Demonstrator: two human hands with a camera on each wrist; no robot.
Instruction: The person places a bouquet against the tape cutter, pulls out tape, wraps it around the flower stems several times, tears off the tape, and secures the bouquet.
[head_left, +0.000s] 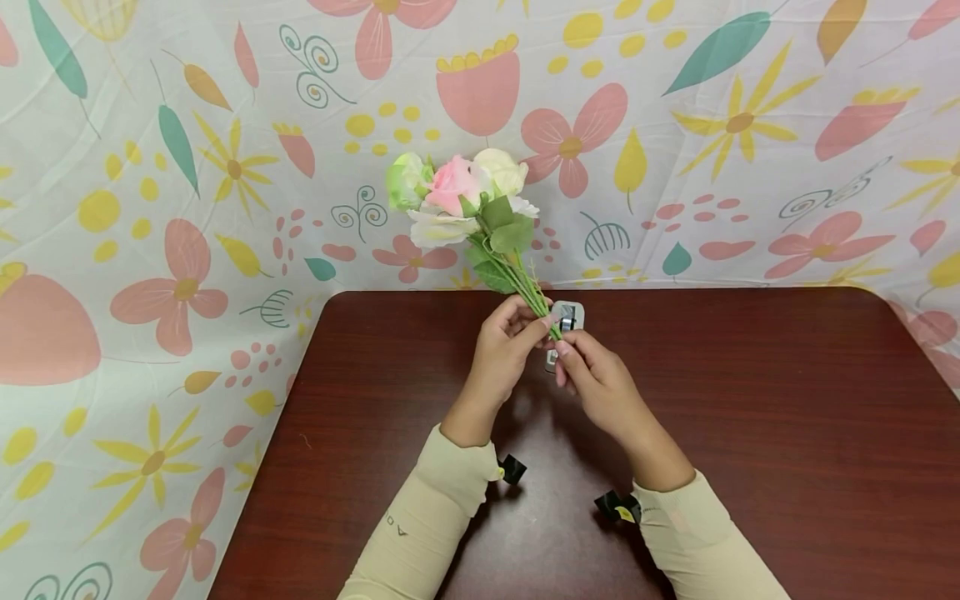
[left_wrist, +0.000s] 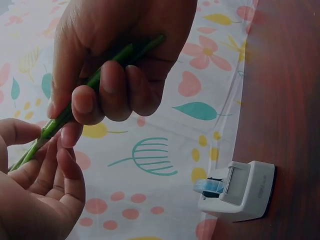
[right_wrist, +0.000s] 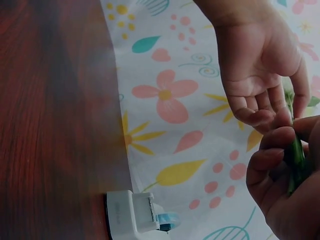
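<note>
A bouquet of artificial flowers (head_left: 459,187), with pink, white and green blooms, leans up and left over the table's far edge. My left hand (head_left: 504,354) pinches its green stems (head_left: 528,287) between thumb and fingers, partway up. Lower down, my right hand (head_left: 600,383) grips the stem ends, close beside the left. In the left wrist view the right hand (left_wrist: 120,60) has its fingers curled round the stems, while the left hand (left_wrist: 42,195) holds them further along. The blooms are out of the left wrist view.
A white tape dispenser (left_wrist: 247,192) with a bluish roll stands at the far edge of the dark wooden table (head_left: 750,417), partly hidden behind the hands in the head view. A flower-patterned cloth (head_left: 645,100) hangs behind and to the left.
</note>
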